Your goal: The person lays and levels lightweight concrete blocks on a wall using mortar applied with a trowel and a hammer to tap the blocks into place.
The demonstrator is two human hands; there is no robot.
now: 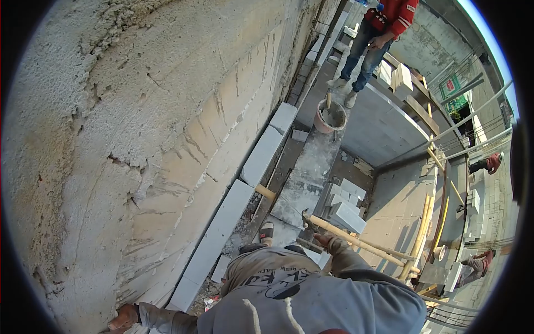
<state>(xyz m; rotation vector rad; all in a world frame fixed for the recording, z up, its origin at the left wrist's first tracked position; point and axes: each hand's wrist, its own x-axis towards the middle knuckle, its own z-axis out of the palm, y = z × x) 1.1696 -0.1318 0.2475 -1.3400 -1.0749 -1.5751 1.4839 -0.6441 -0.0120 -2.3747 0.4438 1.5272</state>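
Observation:
At the lower left, my left hand (124, 317) rests against the rough plastered wall (83, 222), its fingers partly stretched out and nothing visible in them. My right hand (324, 240) is near the middle, its fingers curled. What it grips is too small to make out. Just above it, a dark hooked piece (305, 218), perhaps a hammer head, shows by the end of a bamboo pole (356, 239). Between my body and the wall runs a row of pale lightweight blocks (217, 234). A short round wooden piece (265, 192) sticks out from beside the row.
A mortar-stained walkway (306, 172) leads to a bucket (330, 118) with a tool in it. Beyond stands a person in a red top (384, 22). Loose blocks (346, 209) lie below on the right, near bamboo scaffolding. Other people (477, 267) are farther right.

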